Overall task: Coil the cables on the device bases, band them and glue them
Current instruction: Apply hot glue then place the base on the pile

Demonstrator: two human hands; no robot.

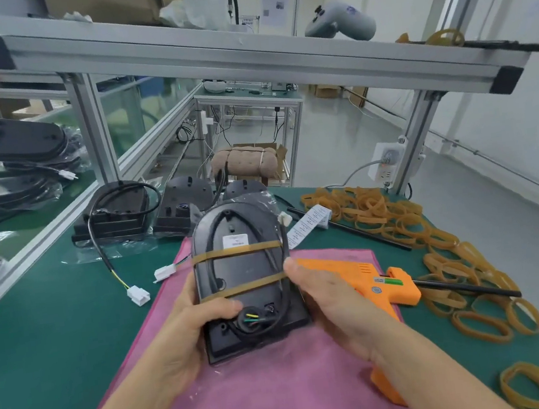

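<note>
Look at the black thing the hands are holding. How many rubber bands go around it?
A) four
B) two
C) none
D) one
B: two tan rubber bands cross the black device base, one band higher up and one band lower down, both holding the coiled cable against it.

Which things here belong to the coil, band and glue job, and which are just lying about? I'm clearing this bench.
Job things:
device base held by left hand and right hand
its coiled cable
two bands round it
orange glue gun
loose rubber bands
waiting bases

Lying about:
label strip
grey controller on shelf
</note>
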